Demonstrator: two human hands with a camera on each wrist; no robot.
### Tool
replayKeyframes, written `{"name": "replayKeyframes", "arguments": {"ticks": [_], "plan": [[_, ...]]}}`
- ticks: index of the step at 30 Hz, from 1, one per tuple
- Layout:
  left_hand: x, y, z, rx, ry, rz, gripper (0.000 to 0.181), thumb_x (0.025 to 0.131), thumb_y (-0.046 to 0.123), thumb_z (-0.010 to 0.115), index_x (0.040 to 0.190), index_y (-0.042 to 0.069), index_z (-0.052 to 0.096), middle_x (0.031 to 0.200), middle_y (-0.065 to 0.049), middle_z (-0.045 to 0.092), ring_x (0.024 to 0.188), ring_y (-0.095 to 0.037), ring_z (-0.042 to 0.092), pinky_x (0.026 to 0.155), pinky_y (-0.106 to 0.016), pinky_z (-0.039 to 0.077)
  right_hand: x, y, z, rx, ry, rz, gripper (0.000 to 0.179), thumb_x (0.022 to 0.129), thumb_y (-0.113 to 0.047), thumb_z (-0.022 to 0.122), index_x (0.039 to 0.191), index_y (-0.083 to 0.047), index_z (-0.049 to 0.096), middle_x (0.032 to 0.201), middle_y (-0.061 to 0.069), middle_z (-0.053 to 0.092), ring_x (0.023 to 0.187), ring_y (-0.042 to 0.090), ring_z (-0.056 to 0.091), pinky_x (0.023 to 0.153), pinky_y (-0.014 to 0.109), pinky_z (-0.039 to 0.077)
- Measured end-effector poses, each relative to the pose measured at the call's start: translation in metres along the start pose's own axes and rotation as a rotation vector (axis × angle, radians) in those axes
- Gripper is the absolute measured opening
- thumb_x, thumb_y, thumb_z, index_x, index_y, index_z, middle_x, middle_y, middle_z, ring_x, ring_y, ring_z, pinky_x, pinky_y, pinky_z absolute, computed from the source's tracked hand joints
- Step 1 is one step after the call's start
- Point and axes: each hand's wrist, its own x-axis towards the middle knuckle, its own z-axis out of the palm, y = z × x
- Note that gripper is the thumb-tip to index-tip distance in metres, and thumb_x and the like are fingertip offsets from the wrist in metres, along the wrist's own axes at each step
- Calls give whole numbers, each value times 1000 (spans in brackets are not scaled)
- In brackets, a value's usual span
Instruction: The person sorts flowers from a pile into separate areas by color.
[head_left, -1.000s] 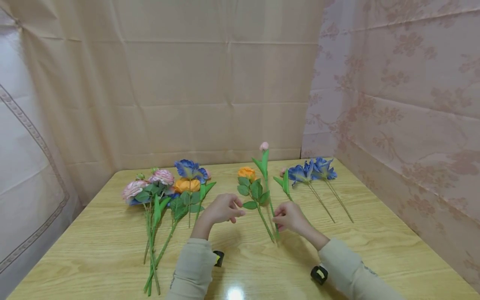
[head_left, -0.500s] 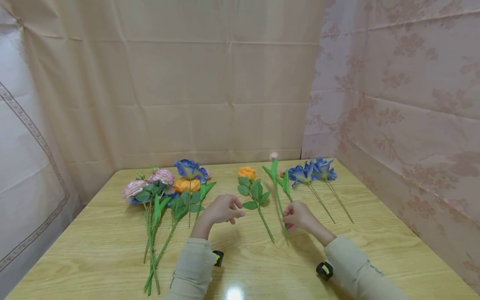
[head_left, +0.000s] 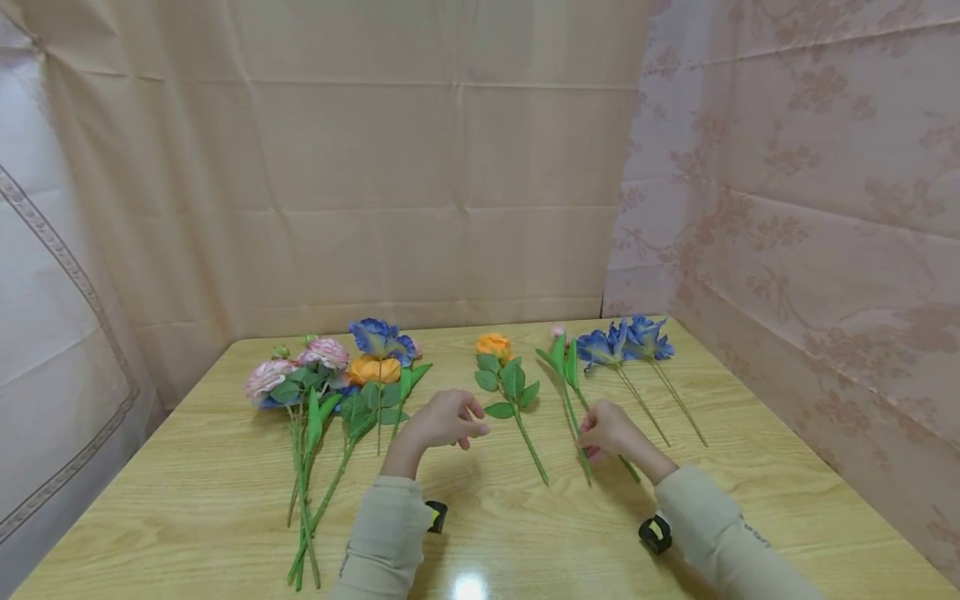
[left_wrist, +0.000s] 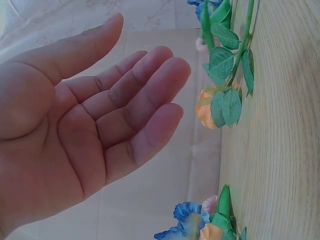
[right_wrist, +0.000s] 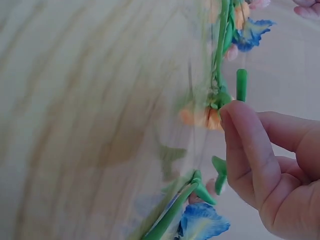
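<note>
My right hand [head_left: 606,427] pinches the lower stem of a pink tulip [head_left: 559,357] between thumb and fingertips; the green stem end [right_wrist: 241,85] pokes out past the fingertips in the right wrist view. A second tulip [head_left: 572,367] lies just right of it, its stem passing behind that hand. Holding nothing, my left hand [head_left: 446,418] hovers over the table with fingers relaxed and slightly bent, its palm [left_wrist: 55,155] showing in the left wrist view. An orange rose [head_left: 493,347] with green leaves lies between the hands.
Two blue flowers [head_left: 647,337] lie to the right on the wooden table [head_left: 757,500]. At left is a pile of several stems: pink blooms [head_left: 267,379], an orange bloom [head_left: 375,370] and a blue flower [head_left: 378,340]. A beige cloth [head_left: 360,183] hangs behind the table.
My right hand has carried the pink tulip rightward from beside the orange rose and lowered it alongside the second tulip. The left hand has stayed in place.
</note>
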Motion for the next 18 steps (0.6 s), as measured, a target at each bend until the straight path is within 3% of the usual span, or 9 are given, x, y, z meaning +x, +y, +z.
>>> {"name": "replayKeyframes", "arguments": {"ticks": [8,18], "plan": [[0,0,1,8,-7,-8,23,84,19,64,95,0,58,68,-2,60,62,-29,61,52,-27,44,0,3,-2,-57,-32,-16,13,73,11,63,63,5,58,55,10,58,46,18,58,47,28,50],[0,0,1,17,-14,-20,27,84,21,64,98,-1,58,73,-6,61,63,-28,61,52,-28,44,1,3,-3,-54,-38,-1,6,72,13,62,69,8,59,56,12,59,47,21,60,47,29,51]]}}
